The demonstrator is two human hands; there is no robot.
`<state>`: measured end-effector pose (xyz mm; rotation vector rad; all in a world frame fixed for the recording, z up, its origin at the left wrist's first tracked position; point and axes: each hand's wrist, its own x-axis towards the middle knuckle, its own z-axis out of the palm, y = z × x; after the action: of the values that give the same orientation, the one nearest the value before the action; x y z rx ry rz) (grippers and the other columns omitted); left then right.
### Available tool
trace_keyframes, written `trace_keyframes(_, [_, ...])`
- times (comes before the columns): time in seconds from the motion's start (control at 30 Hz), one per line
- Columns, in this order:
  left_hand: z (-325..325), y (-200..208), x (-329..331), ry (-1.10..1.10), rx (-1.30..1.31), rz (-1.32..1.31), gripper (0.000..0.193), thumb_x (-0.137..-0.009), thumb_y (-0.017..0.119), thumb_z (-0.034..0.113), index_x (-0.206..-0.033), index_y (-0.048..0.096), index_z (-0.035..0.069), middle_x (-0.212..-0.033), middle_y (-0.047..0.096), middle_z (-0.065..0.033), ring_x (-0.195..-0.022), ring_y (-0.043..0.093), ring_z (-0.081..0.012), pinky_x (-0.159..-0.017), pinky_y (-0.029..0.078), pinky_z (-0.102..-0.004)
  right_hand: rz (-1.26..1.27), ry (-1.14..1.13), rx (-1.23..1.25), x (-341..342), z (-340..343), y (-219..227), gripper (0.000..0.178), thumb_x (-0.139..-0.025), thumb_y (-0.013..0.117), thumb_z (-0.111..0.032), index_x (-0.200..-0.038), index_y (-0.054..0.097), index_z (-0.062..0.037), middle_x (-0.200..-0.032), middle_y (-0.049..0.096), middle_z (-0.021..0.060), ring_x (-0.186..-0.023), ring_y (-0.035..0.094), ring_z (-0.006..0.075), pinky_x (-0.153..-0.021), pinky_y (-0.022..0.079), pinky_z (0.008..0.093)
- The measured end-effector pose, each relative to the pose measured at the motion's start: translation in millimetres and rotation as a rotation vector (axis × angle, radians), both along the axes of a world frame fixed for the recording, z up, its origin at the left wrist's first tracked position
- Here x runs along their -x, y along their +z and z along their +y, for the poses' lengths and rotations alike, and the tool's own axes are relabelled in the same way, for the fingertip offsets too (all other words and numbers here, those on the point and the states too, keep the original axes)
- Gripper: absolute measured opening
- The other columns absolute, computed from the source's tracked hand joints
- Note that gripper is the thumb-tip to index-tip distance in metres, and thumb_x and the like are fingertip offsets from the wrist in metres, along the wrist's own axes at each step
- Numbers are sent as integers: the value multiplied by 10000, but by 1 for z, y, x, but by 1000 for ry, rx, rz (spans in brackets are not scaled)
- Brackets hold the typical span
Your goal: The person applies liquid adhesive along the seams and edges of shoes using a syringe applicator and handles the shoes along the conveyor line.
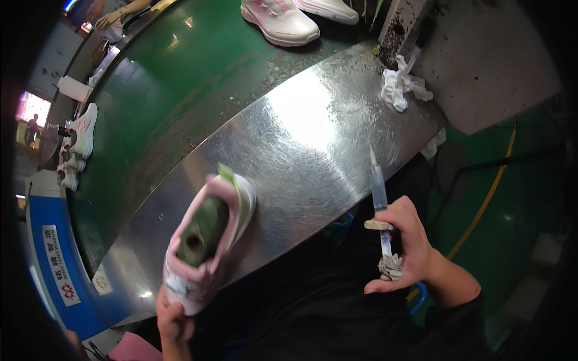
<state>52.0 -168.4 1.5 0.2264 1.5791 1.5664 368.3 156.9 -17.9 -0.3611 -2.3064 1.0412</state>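
Note:
My left hand point(173, 320) grips a pink and white sneaker point(194, 274) by its toe end, fingers wrapped round it. The sneaker is tilted over the metal table point(265, 240), heel pointing away from me, slightly blurred. Inside its opening sits a dark green shoe form point(208, 231) with a round hole, and a light green tab sticks up at the heel. My right hand point(414, 240) is closed around a syringe point(378, 188) with clear contents, its tapered tip pointing away from me. Whitish wrapping covers the syringe's flange and plunger end. The tip stands apart from the sneaker.
Beyond the metal table runs a green conveyor belt point(162, 90), carrying a pair of pale sneakers point(282, 25) and more sneakers point(83, 129) at the left. Crumpled white tissue point(397, 87) lies at the table's far right, beside a dirty grey board point(481, 66). Another person's hand point(109, 19) shows far left.

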Motion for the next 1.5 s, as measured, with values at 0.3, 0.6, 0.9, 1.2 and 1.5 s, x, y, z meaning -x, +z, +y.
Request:
trace_keyframes(0.3, [57, -28, 80, 194, -231, -108, 564, -894, 549, 366, -1294, 462, -21, -1239, 564, -211, -1119, 575, -337, -959, 477, -480, 152, 74, 246, 41, -2, -20, 934, -610, 859, -463, -1282, 404, -1, -1074, 521, 120, -893, 490, 246, -798, 409, 340])
trace_keyframes(0.6, [93, -23, 64, -49, -489, -322, 547, -888, 539, 407, -1267, 495, 15, -1226, 570, -171, -1104, 564, -312, -965, 456, -477, 392, 245, 623, 91, -15, -39, 1136, -605, 864, -486, -1372, 198, 23, -1294, 383, 197, -1158, 465, 290, -969, 391, 377])
trace_keyframes(0.9, [41, -46, 83, 165, -244, 144, 509, -928, 495, 364, -1370, 405, 128, -1329, 476, -203, -1167, 521, -318, -1007, 444, -464, 492, 335, 766, 125, -16, -48, 1171, -620, 835, -530, -1384, 158, 42, -1303, 343, 210, -1190, 434, 292, -994, 385, 376])
trace_keyframes(1.2, [58, -44, 83, 24, -117, 1614, 542, -650, 805, 138, -1011, 419, 16, -942, 625, -177, -828, 662, -266, -803, 553, -386, 418, 356, 648, 126, -6, -38, 1132, -652, 833, -494, -1378, 131, 18, -1336, 373, 225, -1202, 448, 279, -1014, 366, 387])
trace_keyframes(1.5, [73, -30, 64, -202, -53, 1683, 575, -582, 823, 42, -993, 422, 6, -888, 619, -182, -792, 659, -291, -766, 556, -388, 446, 359, 797, 124, -11, -40, 1139, -650, 856, -436, -1386, 114, 17, -1343, 370, 218, -1217, 436, 258, -1019, 366, 380])
